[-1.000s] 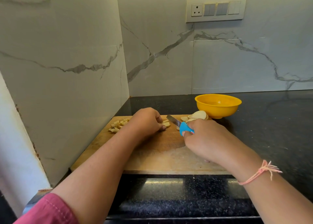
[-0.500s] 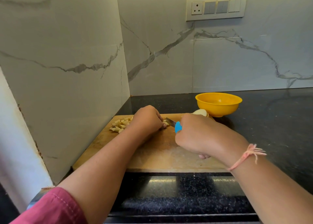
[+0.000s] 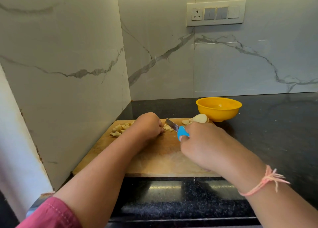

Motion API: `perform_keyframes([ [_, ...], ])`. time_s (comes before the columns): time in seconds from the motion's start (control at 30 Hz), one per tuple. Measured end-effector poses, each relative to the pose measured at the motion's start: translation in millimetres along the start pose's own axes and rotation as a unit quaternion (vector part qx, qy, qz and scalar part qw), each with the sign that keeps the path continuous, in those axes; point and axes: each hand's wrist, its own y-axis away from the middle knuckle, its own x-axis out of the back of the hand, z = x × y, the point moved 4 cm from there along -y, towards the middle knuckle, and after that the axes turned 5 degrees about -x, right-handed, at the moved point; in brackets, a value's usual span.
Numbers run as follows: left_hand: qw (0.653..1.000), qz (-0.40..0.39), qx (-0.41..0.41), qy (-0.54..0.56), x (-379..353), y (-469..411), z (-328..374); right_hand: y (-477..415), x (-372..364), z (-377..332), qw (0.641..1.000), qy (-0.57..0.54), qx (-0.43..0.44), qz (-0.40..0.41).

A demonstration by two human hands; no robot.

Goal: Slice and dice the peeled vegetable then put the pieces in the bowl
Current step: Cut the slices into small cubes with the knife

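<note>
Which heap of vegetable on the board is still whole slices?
The pale round slices at the far right corner of the board, beside the yellow bowl. The left heap and the bits at the knife are small cubes.

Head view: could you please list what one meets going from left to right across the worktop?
Diced pieces → left hand → knife → uncut slices → yellow bowl.

Dark, speckled bench (image 3: 275, 133) here, glossy black, running back into the marble corner. A wooden chopping board (image 3: 154, 158) lies flat on it, close to the left wall (image 3: 68, 90), its near edge just back from the bench's front lip. Just beside the board's far right corner, a yellow bowl (image 3: 218, 110) stands upright on the stone.
</note>
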Motion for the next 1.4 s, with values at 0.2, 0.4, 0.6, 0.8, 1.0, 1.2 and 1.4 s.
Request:
perform_keyframes([
  [0.2,0.999,0.023,0.014,0.021,3,-3,-2,-14,-9,-13,1.0,0.004,0.005,-0.015],
  [0.4,1.0,-0.015,0.024,-0.005,1,-8,-1,-22,-7,-7,0.999,-0.04,-0.009,-0.007],
  [0.6,0.998,-0.025,0.035,-0.036,3,-13,-3,-22,2,-4,0.999,-0.05,-0.001,0.006],
  [0.8,0.999,-0.009,0.034,-0.04,6,-12,-2,-14,-3,-8,0.999,-0.047,0.007,-0.012],
  [1.0,0.999,0.021,0.027,-0.038,2,-8,-1,-14,-7,-11,0.999,-0.026,-0.004,-0.024],
  [1.2,0.998,0.048,0.022,-0.043,1,-2,3,-17,-12,-12,0.999,-0.035,-0.005,-0.026],
  [1.4,0.996,0.078,0.014,-0.036,-1,3,6,-2,-8,-3,0.998,-0.01,0.007,-0.057],
])
